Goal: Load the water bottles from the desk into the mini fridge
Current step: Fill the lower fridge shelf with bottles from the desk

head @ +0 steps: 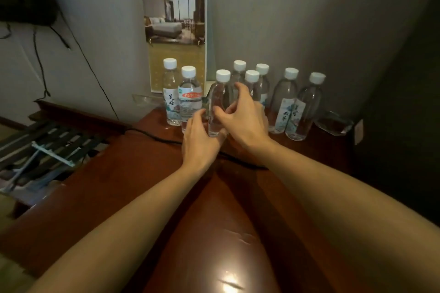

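Several clear water bottles with white caps stand in a row at the back of the dark red wooden desk [142,185], against the wall. The middle bottle [218,97] stands closest to me. My left hand [200,137] wraps its lower part from the left. My right hand [244,115] curves around its right side, thumb at the front and fingers spread. Two labelled bottles [190,100] are to the left, three stand behind my right hand, and two more [303,107] are to the right. The mini fridge is out of view.
A tall brochure in a clear stand [175,31] leans on the wall behind the bottles. A black cable [154,137] crosses the desk. A glass dish [333,123] sits at the far right. A slatted luggage rack [47,147] lies lower left.
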`<state>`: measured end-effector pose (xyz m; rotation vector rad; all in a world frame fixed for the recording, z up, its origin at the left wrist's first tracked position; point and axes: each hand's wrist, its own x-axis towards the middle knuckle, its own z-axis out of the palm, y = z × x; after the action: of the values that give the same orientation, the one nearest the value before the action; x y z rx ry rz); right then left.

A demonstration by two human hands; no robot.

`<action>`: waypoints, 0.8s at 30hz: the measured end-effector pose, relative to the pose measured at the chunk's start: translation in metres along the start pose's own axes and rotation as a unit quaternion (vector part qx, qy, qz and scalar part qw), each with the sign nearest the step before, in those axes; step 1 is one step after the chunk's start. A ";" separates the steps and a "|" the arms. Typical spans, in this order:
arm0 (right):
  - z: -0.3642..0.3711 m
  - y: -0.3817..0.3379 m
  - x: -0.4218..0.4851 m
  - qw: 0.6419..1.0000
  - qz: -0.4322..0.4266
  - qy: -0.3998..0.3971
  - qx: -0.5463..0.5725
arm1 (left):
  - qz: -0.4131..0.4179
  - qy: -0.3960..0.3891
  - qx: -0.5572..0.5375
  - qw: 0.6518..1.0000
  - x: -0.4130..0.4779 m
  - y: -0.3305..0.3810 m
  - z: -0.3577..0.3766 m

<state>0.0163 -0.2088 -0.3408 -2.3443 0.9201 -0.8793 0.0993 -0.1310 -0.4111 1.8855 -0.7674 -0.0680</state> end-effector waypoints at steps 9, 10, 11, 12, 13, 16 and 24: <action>0.010 -0.017 0.020 0.998 0.052 -0.013 -0.034 | -0.018 0.010 0.090 0.996 0.017 0.014 0.000; 0.007 -0.018 0.018 0.998 0.050 -0.013 -0.043 | -0.019 0.011 0.090 0.996 0.014 0.015 -0.001; 0.004 -0.019 0.015 0.997 0.049 -0.012 -0.054 | -0.019 0.011 0.089 0.996 0.011 0.016 -0.002; 0.000 -0.020 0.011 0.997 0.045 -0.011 -0.064 | -0.017 0.011 0.085 0.996 0.007 0.019 -0.004; -0.003 -0.021 0.006 0.997 0.039 -0.010 -0.071 | -0.018 0.008 0.080 0.997 0.004 0.022 -0.006; -0.012 -0.025 -0.009 0.996 0.014 -0.012 -0.089 | -0.028 -0.003 0.077 0.997 -0.007 0.028 -0.013; -0.058 -0.051 -0.060 0.998 0.005 0.015 -0.056 | 0.035 -0.062 0.064 0.995 -0.053 0.044 -0.047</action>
<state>-0.0377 -0.1423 -0.2930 -2.4245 1.0164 -0.8818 0.0541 -0.0748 -0.3686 1.9866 -0.9424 -0.0947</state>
